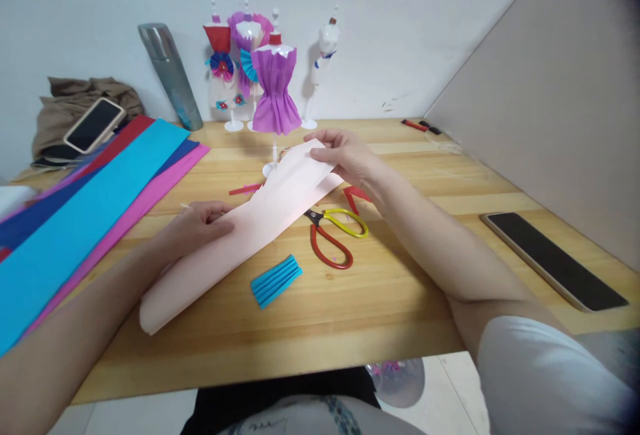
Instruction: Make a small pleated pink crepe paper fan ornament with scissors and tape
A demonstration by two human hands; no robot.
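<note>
A long folded sheet of pale pink paper (260, 215) lies slantwise in front of me. My left hand (203, 225) grips its left edge near the middle, fingers closed. My right hand (337, 155) pinches the far upper end between thumb and fingers, lifting it off the table. Scissors (333, 238) with one yellow and one red handle rest just right of the paper, their blades partly hidden under it. Nearer to me is a small pleated blue paper piece (277, 281). Behind the paper stands a mini dress form in a purple dress (277, 91).
Stacked coloured paper strips (100, 211) cover the left side. Further back are a phone on brown cloth (95, 126), a steel bottle (170, 75) and more dress forms (220, 68). A dark-screened phone (555, 261) lies right; a red marker (414, 125) lies at the back.
</note>
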